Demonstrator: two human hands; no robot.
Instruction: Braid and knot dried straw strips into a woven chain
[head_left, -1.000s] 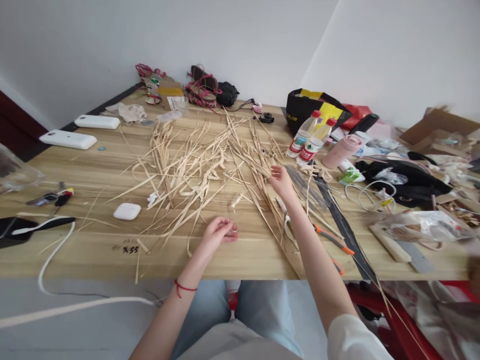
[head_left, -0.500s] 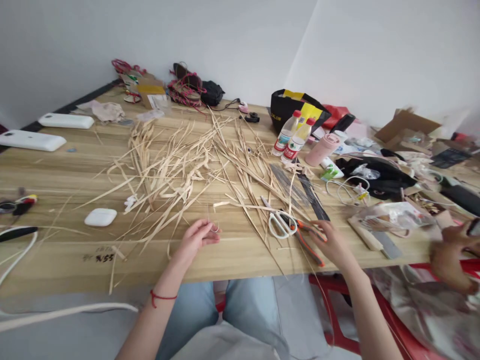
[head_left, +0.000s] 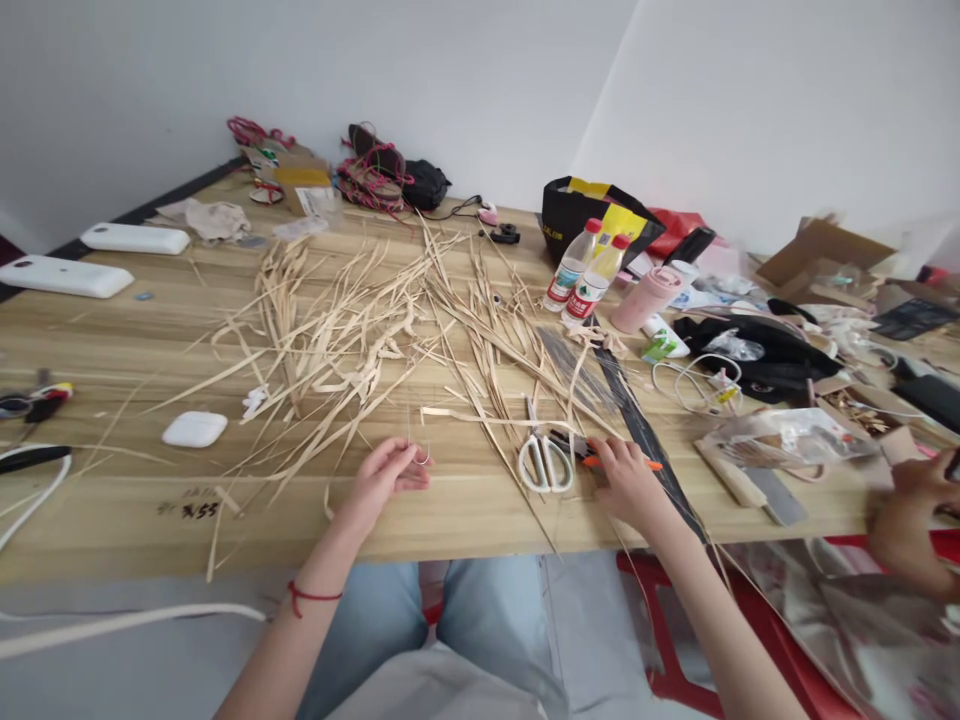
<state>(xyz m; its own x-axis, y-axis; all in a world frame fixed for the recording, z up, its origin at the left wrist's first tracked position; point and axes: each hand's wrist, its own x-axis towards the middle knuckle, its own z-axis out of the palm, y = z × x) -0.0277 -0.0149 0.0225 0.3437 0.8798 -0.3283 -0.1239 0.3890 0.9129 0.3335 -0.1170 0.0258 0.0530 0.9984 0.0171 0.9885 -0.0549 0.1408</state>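
My left hand (head_left: 388, 470) is closed in a pinch on a thin wire (head_left: 424, 460) bent into a small hook, just above the near part of the table. My right hand (head_left: 626, 482) is wrapped over a pair of pliers (head_left: 590, 461) with orange handles, which its fingers partly hide. Left of the pliers lie white-handled scissors (head_left: 545, 468), blades pointing away from me. A pale flat strip (head_left: 487, 420) runs between the hands behind the scissors. Beyond them spreads a loose heap of dry plant strips (head_left: 352, 330).
Two water bottles (head_left: 592, 285) and a pink tumbler (head_left: 649, 300) stand at the back right, before a black bag (head_left: 562, 215). A white earbud case (head_left: 195, 429) lies left. Another person's hand (head_left: 911, 520) shows at the right edge, near a plastic bag (head_left: 787, 435).
My right hand has moved left and closed over the pliers, which have turned. The scissors have swung round and shifted left. My left hand keeps its pinch on the wire.
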